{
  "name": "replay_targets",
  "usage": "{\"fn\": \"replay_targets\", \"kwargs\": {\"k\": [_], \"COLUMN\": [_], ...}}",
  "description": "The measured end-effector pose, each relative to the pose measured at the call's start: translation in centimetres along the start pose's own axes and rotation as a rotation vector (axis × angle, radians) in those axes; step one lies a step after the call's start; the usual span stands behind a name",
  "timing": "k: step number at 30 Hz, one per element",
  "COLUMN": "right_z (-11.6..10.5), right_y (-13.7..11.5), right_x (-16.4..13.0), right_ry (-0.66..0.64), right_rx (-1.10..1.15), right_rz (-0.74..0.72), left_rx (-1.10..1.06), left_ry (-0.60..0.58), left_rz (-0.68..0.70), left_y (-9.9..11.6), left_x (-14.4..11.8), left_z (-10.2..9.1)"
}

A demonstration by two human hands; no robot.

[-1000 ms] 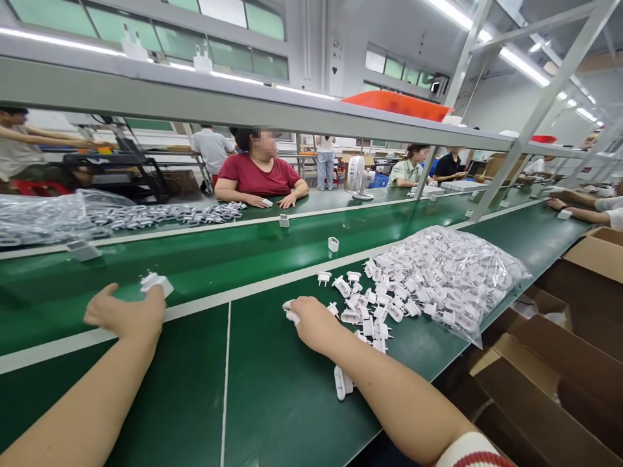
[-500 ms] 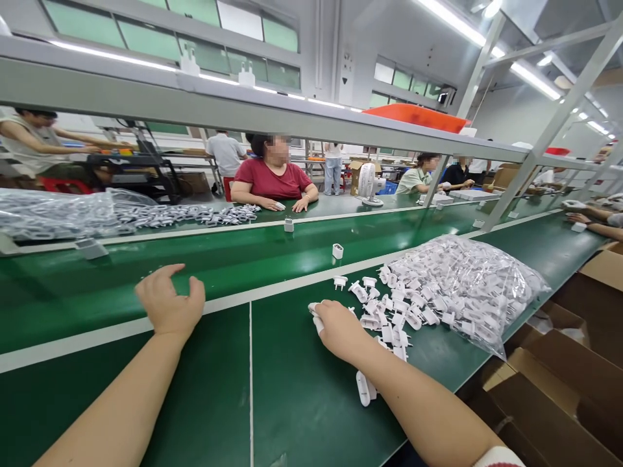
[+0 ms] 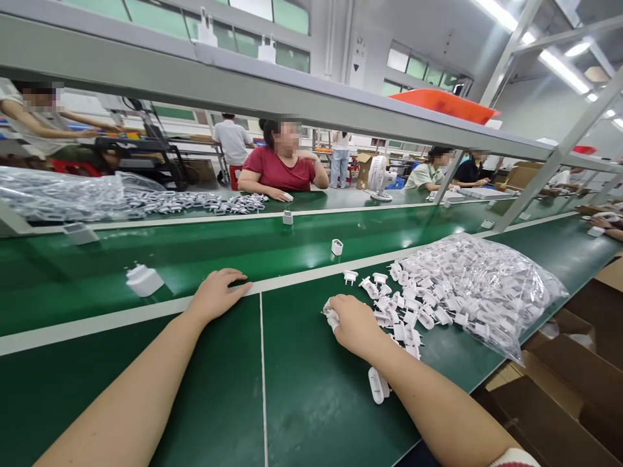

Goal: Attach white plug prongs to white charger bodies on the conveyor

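My left hand (image 3: 219, 297) is open, fingers stretched out over the pale strip (image 3: 277, 283) along the belt's near edge. Nothing shows in it. To its left, a white charger (image 3: 145, 281) with two pins lies on the green belt (image 3: 233, 250). White covers wrap fingertips of my right hand (image 3: 353, 322), which is closed over the near worktop. A small white plug piece (image 3: 329, 314) with a thin pin shows at those fingertips, partly hidden. Just right of this hand spreads a pile of loose white plug pieces (image 3: 411, 301).
A clear bag (image 3: 487, 285) of plug pieces lies on the right. White housings (image 3: 337, 246) stand on the belt. A shelf beam (image 3: 292, 97) crosses above. Opposite sits a person in a red shirt (image 3: 280, 170). Cardboard boxes (image 3: 549, 389) stand below the right table edge.
My left hand has moved right and its fingers have straightened; the charger it covered is now in plain view. My right hand stays near the pile. The person opposite has raised one hand.
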State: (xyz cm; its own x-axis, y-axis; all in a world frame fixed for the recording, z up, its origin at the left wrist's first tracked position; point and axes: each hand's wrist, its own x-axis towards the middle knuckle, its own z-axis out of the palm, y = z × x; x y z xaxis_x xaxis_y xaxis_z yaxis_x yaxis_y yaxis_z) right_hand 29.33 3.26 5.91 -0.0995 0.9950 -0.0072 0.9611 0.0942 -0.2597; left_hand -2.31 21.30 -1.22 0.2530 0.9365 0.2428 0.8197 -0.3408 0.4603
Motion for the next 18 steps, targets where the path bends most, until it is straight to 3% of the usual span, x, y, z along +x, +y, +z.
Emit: {"fn": "replay_targets", "kwargs": {"k": [18], "right_z": [0.37], "right_y": [0.27], "right_x": [0.25], "right_ry": [-0.002], "right_rx": [-0.027], "right_rz": [-0.08], "left_rx": [0.03], "left_ry": [-0.003], "left_rz": [-0.021], "left_y": [-0.31], "left_x": [0.02], "left_z": [-0.04]}}
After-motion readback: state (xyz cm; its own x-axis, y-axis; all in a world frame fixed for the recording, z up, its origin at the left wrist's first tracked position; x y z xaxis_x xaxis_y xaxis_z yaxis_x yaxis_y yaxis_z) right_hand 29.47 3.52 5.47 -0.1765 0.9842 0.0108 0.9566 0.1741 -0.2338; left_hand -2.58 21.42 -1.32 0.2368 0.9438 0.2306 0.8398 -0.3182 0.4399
